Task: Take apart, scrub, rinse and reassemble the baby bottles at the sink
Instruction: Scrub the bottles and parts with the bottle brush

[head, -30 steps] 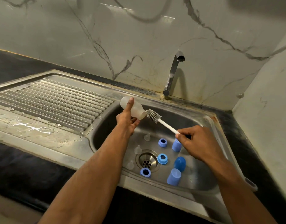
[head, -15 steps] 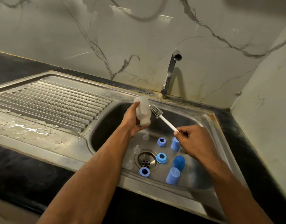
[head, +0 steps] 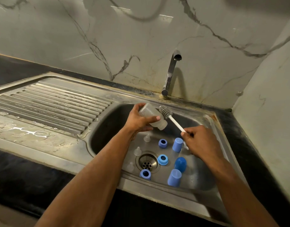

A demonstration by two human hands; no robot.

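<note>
Bottle (head: pixel 151 117) gripped in left hand's (head: pixel 139 121) curled fingers; right hand (head: pixel 200 141) pinches brush (head: pixel 169 116), bristles touching bottle's two-o'clock side.

The brushed stainless-steel sink basin (head: pixel 108 128) looks dull and wet. The frosted translucent plastic bottle (head: pixel 150 115) looks matt; the blue plastic caps (head: pixel 174 177) smooth; the marble-patterned wall (head: pixel 141 38) glossy.

A marble-veined wall (head: pixel 91 38) is seen behind. A black countertop (head: pixel 18 169) is seen along the front. Water is pooled on the ribbed drainboard (head: pixel 47 105).
</note>
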